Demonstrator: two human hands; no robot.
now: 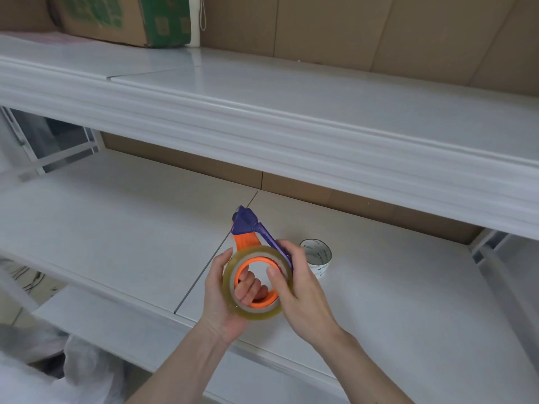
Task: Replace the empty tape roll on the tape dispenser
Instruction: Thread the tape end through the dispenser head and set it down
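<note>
A purple and orange tape dispenser [250, 225] is held above the lower white shelf [116, 217]. A full roll of clear yellowish tape [256, 312] sits around the dispenser's orange hub. My left hand [221, 298] grips the dispenser from the left, with its fingers curled through the hub's hole. My right hand [300, 287] clasps the right side, thumb pressed on the roll's rim. An empty white cardboard tape core [319, 256] lies on the shelf just behind my right hand.
An upper white shelf [291, 112] overhangs the work area, with a green and brown cardboard box [131, 18] at its far left. Brown cardboard panels line the back. White fabric [43, 374] lies at the lower left.
</note>
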